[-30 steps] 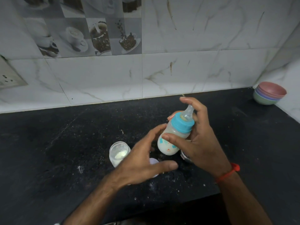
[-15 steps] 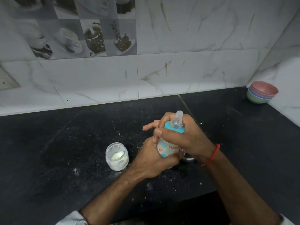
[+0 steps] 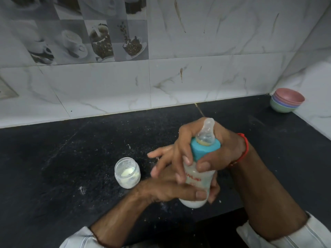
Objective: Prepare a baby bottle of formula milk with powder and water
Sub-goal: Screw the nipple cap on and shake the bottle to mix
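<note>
A baby bottle [image 3: 197, 178] full of white milk, with a blue collar [image 3: 204, 147] and a clear teat [image 3: 206, 131], is held tilted above the black counter [image 3: 71, 158]. My right hand [image 3: 211, 151] grips it around the collar and neck, fingers and thumb curled round it. My left hand [image 3: 172, 183] holds the lower body, thumb across the front near the base, some fingers stretched out behind. A small open glass jar [image 3: 127, 172] with white powder at its bottom stands on the counter just left of my hands.
A stack of coloured bowls [image 3: 286, 100] sits in the far right corner against the tiled wall. White powder specks are scattered on the counter around the jar and under my hands. The counter's front edge runs just below my forearms.
My left hand has come from beside the bottle to hold its lower body. The bottle has risen and come closer to me, with my right hand still round its collar.
</note>
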A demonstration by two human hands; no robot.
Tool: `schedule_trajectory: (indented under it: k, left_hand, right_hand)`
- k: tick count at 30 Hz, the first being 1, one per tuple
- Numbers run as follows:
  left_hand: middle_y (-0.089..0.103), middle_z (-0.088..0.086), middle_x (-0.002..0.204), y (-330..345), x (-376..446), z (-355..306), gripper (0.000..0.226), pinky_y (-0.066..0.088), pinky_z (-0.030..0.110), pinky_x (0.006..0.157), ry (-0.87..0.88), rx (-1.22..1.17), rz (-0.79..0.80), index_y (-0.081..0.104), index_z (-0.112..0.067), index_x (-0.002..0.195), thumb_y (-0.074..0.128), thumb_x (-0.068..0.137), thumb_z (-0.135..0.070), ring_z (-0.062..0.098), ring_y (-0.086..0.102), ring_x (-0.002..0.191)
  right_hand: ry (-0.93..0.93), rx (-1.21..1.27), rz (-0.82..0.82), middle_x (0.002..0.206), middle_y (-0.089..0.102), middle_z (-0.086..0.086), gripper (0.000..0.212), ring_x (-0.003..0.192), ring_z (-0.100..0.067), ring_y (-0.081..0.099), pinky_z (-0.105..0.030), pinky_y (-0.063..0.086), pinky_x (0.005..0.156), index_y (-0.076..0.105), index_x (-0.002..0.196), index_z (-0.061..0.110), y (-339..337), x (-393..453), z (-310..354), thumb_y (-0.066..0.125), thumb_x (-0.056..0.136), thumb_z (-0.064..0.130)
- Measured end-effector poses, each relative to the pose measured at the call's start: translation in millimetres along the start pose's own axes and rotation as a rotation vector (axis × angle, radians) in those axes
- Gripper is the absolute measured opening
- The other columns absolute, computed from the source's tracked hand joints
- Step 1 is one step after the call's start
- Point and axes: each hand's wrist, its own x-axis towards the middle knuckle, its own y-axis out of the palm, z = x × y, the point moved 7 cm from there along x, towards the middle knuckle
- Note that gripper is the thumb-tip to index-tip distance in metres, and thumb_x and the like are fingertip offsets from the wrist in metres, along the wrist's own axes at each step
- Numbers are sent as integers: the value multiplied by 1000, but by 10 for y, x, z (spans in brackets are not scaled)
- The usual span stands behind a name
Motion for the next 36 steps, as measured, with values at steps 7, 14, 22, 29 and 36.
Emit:
schedule_trajectory:
  k: [7, 14, 22, 29, 36]
  left_hand:
    - [75, -10, 96, -91, 132, 391, 26, 56, 23, 85, -263, -285, -40, 67, -27, 106, 74, 82, -22, 6, 72, 96]
    - [71, 9, 86, -354, 133, 470, 31, 57, 38, 75, -282, -199, -301, 67, -18, 97, 76, 77, -39, 21, 69, 83]
    - [72, -16, 82, -420, 178, 389, 30, 54, 25, 67, -253, 20, -349, 62, -37, 97, 74, 72, -50, 4, 67, 73]
    - [73, -18, 84, -427, 188, 333, 30, 54, 20, 65, -219, 50, -378, 61, -51, 97, 76, 71, -49, 4, 71, 74]
    - [71, -15, 80, -314, 237, 308, 25, 53, 25, 65, -214, -33, -223, 62, -41, 95, 78, 76, -43, 6, 67, 70]
  right_hand:
    - [114, -223, -285, 92, 75, -13, 15, 106, -39, 73, -71, 52, 93, 64, 97, 8, -198, -88, -167, 71, 86, 16]
    - [107, -122, -457, 140, 63, -13, 55, 128, -33, 62, -47, 55, 101, 46, 147, 9, -319, -336, -240, 64, 96, 21]
    - [123, -353, -644, 127, 74, -2, 45, 119, -17, 70, -29, 57, 98, 62, 132, 9, -411, -433, -176, 72, 90, 18]
    - [12, -234, -711, 132, 71, -5, 42, 119, -20, 70, -26, 57, 94, 59, 133, 5, -356, -465, -295, 68, 92, 11]
    - [-29, -173, -666, 133, 70, -10, 59, 121, -25, 69, -30, 57, 94, 58, 134, -3, -366, -507, -306, 64, 93, 38]
